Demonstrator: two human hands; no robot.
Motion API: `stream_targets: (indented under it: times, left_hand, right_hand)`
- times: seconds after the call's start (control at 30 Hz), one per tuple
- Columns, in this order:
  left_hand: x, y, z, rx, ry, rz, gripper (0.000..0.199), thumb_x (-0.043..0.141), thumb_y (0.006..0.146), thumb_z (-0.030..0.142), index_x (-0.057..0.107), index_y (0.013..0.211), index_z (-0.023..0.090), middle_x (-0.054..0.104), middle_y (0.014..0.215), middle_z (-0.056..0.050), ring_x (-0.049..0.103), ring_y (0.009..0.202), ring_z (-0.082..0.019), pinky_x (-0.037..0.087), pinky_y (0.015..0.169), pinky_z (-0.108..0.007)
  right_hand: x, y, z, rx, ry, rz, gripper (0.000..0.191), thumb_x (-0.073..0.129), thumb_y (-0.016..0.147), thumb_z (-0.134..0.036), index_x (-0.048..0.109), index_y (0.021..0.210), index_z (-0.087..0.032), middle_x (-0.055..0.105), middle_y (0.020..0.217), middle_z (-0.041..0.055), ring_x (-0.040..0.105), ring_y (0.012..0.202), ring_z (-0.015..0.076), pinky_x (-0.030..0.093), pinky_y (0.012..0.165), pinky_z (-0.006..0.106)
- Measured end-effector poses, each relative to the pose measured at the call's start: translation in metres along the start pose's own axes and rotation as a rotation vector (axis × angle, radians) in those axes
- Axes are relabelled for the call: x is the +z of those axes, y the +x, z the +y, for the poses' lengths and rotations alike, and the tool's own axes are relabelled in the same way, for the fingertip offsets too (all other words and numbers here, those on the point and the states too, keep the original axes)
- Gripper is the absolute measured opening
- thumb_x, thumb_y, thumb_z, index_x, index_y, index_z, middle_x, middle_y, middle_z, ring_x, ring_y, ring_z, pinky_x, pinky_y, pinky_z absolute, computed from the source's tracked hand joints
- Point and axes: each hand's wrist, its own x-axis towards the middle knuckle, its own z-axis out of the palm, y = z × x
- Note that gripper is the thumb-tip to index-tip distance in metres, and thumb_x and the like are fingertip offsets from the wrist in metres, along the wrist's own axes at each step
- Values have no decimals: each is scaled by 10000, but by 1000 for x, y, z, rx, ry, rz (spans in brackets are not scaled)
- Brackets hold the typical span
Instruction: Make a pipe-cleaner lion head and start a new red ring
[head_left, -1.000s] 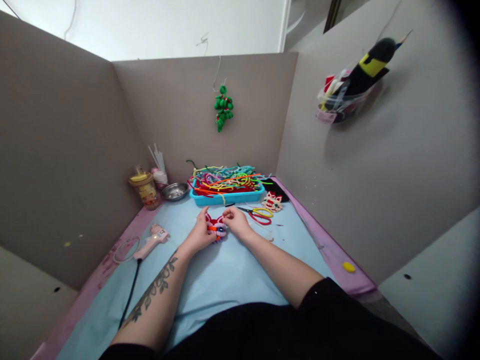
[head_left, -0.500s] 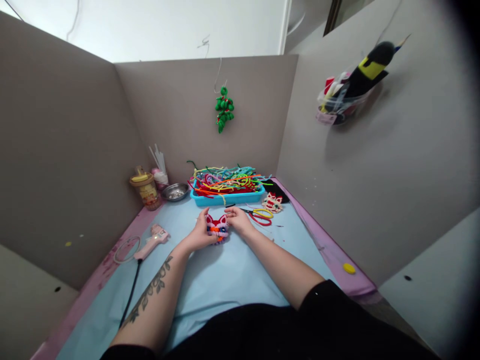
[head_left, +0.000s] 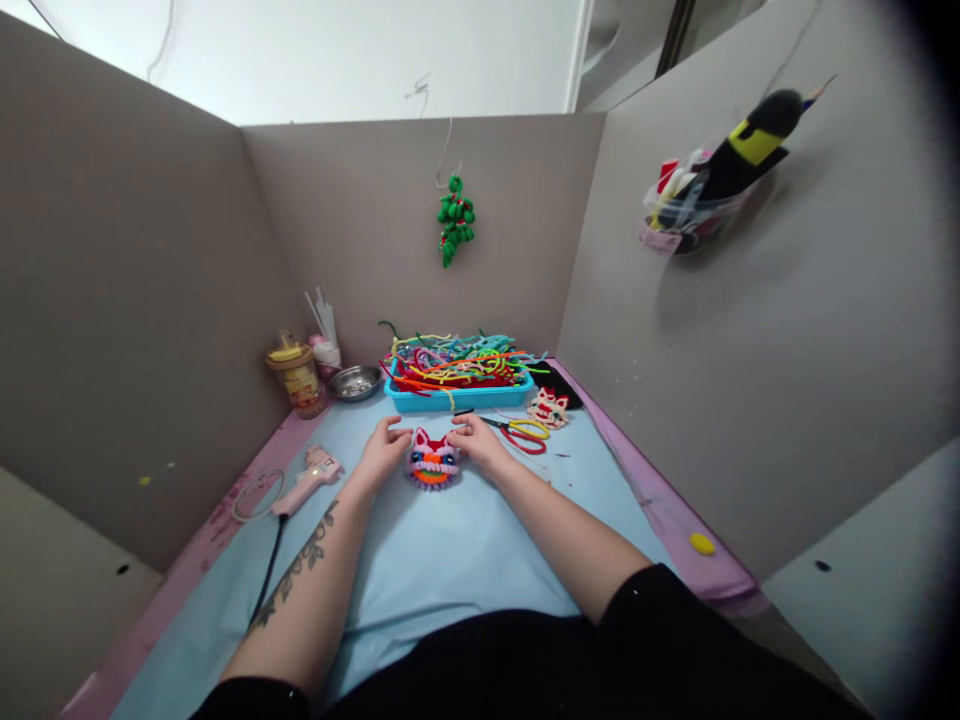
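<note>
A fuzzy lion-like face ornament (head_left: 433, 462) in lilac, orange and red, with pink ears and blue eyes, rests on the light blue cloth (head_left: 427, 560). At its left edge is my left hand (head_left: 385, 452), fingers curved, thumb and fingertips by the ear. My right hand (head_left: 477, 442) has its fingertips at the ornament's right ear, pinching that edge. Just right of that hand lie scissors (head_left: 525, 432) with red and yellow handles. Behind them sits a cream and red face ornament (head_left: 549, 407).
Colourful fuzzy stems fill a blue tray (head_left: 457, 400) at the back. To its left are a metal bowl (head_left: 355, 383) and a yellow-lidded cup (head_left: 300, 385). A pink glue gun (head_left: 304, 487) with its cord lies at the left. Grey panels (head_left: 420, 220) stand around the table.
My left hand has drawn back leftward from the front of the ornament, uncovering its whole face. The view has shifted slightly. My right hand stays at the ornament's right side.
</note>
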Motion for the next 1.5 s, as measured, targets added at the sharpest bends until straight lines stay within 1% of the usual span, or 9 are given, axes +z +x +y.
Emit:
stream_targets:
  times: [0.23,0.63,0.83,1.0,1.07,1.17,1.27,1.37,1.5]
  left_hand:
    - [1,-9,5,64,49,-80,490,651,653,372,508,1067,153,652,789,-40,634,685,-176,465,575,-266]
    - [-2,-16,10,47,140,-127,465,674,623,382,550,1012,161,620,716,-11,589,543,-147,449,508,-257]
    - [-5,-11,6,75,184,-118,486,650,644,403,548,1043,146,650,859,-77,638,708,-202,492,622,-312]
    - [-4,-10,5,174,207,-127,544,650,657,430,538,1110,152,604,1134,-148,624,960,-255,509,767,-354]
    - [-4,-10,4,141,255,-112,579,617,695,458,503,1170,147,589,1174,-163,637,927,-249,511,741,-342]
    - [-9,-7,4,13,406,-59,580,496,792,516,451,1232,139,638,1084,-169,661,738,-223,499,646,-322]
    - [-13,-7,6,-158,495,-81,585,369,848,565,411,1258,150,660,1007,-179,632,562,-213,464,521,-316]
    - [-13,-11,12,-248,433,-133,595,334,854,593,372,1276,176,633,1054,-193,615,514,-205,446,464,-306]
    - [-10,-17,17,-277,265,-156,551,375,835,616,423,1214,219,598,1123,-169,629,586,-201,477,494,-307]
  right_hand:
    - [5,1,3,-115,-44,-22,360,654,576,-183,512,907,-191,550,597,-69,539,514,104,412,523,223]
    - [8,-6,-1,-161,-101,-107,342,585,570,-160,528,906,-193,507,592,-87,483,466,80,359,447,191]
    - [2,-6,-6,-80,-81,-132,333,589,608,-181,540,937,-191,570,622,-54,520,529,96,343,461,185]
    - [-3,-2,-10,37,-65,-126,336,614,655,-199,546,983,-195,633,735,-11,576,626,114,371,481,181]
    - [-7,0,-13,90,-86,-108,302,612,697,-199,529,987,-193,638,752,0,590,623,113,393,485,180]
    - [-17,2,-20,204,-228,-76,183,569,802,-257,487,953,-195,629,714,2,592,544,107,408,453,180]
    - [-28,-1,-25,272,-415,-133,166,501,881,-348,449,923,-196,616,634,-4,577,445,111,422,416,190]
    - [-32,-8,-26,332,-420,-224,207,445,917,-397,423,951,-194,629,630,13,609,443,136,467,424,218]
    - [-24,-14,-23,390,-260,-261,204,421,926,-384,407,1004,-196,643,676,29,644,489,150,496,445,232]
